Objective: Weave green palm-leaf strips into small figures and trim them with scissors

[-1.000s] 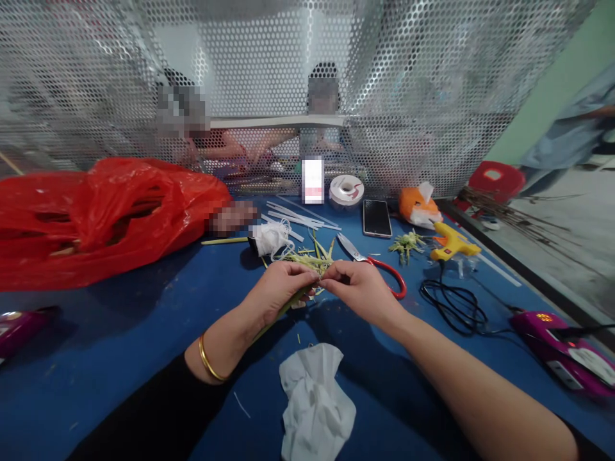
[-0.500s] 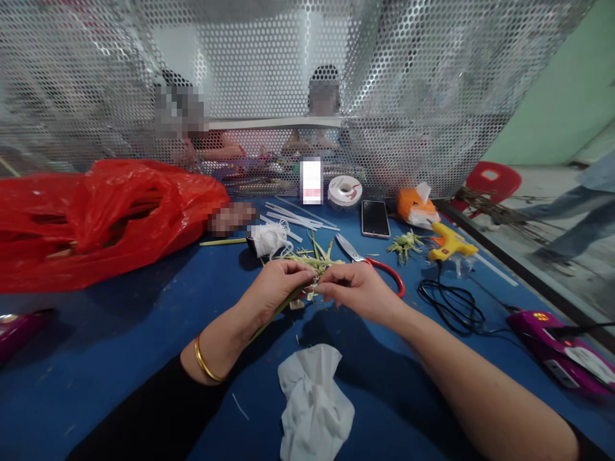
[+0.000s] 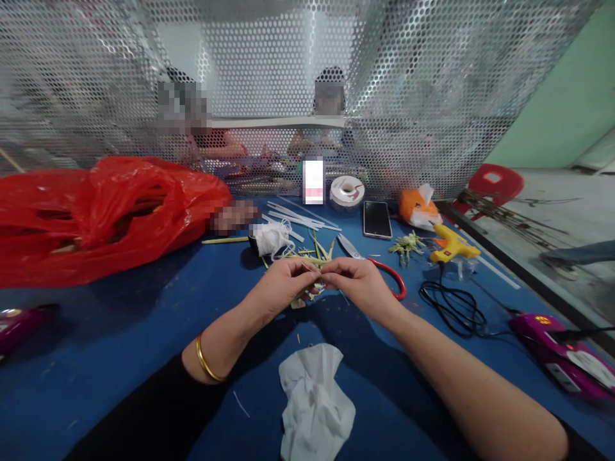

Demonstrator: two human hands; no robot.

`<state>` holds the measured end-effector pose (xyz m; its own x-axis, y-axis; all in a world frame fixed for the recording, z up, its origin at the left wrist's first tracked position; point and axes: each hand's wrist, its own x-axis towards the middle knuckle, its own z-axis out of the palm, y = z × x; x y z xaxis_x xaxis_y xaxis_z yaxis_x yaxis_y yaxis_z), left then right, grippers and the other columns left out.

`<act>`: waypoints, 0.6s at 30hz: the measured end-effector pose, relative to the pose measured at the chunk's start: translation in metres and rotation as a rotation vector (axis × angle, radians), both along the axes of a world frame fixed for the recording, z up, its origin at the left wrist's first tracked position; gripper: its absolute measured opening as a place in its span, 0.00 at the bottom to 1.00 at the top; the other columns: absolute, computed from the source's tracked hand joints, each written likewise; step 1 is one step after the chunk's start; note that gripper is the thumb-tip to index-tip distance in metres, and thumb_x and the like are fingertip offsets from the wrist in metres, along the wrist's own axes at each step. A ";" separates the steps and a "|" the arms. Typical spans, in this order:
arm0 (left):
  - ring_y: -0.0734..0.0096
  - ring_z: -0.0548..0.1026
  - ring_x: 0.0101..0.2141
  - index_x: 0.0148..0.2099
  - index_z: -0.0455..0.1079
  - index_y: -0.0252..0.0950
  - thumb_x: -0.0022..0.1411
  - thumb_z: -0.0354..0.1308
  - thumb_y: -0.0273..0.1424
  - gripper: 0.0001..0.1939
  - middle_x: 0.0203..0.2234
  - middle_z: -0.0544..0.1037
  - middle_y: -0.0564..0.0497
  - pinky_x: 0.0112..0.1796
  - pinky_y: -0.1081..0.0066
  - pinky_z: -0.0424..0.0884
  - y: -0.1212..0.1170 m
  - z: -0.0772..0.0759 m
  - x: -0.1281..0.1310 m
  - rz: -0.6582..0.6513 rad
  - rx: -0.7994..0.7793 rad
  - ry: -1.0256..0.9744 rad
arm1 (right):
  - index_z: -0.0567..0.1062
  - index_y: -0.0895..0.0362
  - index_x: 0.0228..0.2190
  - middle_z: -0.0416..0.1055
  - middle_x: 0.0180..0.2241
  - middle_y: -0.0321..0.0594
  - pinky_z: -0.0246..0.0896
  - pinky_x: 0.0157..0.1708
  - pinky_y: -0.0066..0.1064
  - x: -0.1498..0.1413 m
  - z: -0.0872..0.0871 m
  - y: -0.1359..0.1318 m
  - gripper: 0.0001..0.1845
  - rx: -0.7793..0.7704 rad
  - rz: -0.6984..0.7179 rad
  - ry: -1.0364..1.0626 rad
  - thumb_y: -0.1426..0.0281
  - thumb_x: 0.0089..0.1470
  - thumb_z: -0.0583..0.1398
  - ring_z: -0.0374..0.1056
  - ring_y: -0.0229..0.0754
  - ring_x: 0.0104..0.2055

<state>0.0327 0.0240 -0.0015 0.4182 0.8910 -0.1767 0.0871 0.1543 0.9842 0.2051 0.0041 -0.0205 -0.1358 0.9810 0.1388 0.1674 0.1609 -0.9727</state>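
Note:
My left hand is closed in a pinch on a green plant stem, which now lies mostly hidden behind the hand and forearm. Fingertip to fingertip with it, my right hand is pinched too; whatever is between its fingers is too small to make out. Beneath and behind both hands lie green plant scraps. Red-handled scissors rest just past my right hand, partly covered by it. A spool of white string stands beyond my left hand. Nearer to me is a crumpled white cloth.
A red plastic bag fills the left. White sticks, a ribbon roll, a phone and a tissue pack stand behind. To the right are a yellow glue gun, its black cable and a purple power strip.
My right hand has moved left, so its fingertips now meet those of my left hand. The green stem under my left hand has gone mostly out of sight.

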 end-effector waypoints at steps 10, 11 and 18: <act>0.73 0.71 0.23 0.35 0.71 0.37 0.61 0.53 0.30 0.06 0.23 0.75 0.54 0.28 0.74 0.64 -0.010 0.006 0.002 0.056 0.584 0.498 | 0.76 0.58 0.23 0.71 0.21 0.34 0.61 0.29 0.29 -0.003 0.005 -0.003 0.09 -0.097 -0.014 0.081 0.66 0.49 0.63 0.66 0.36 0.25; 0.72 0.72 0.26 0.35 0.71 0.37 0.61 0.53 0.30 0.06 0.26 0.76 0.53 0.30 0.74 0.64 -0.011 0.005 0.002 0.065 0.643 0.515 | 0.75 0.58 0.22 0.70 0.20 0.34 0.61 0.28 0.29 -0.005 0.006 -0.004 0.11 -0.126 -0.010 0.112 0.64 0.49 0.63 0.66 0.35 0.24; 0.69 0.75 0.33 0.37 0.73 0.38 0.62 0.55 0.30 0.06 0.33 0.79 0.51 0.33 0.74 0.66 -0.011 -0.001 0.002 0.096 0.744 0.461 | 0.78 0.58 0.28 0.72 0.22 0.34 0.57 0.26 0.26 -0.005 0.011 -0.006 0.12 -0.334 -0.050 0.319 0.63 0.42 0.67 0.67 0.34 0.23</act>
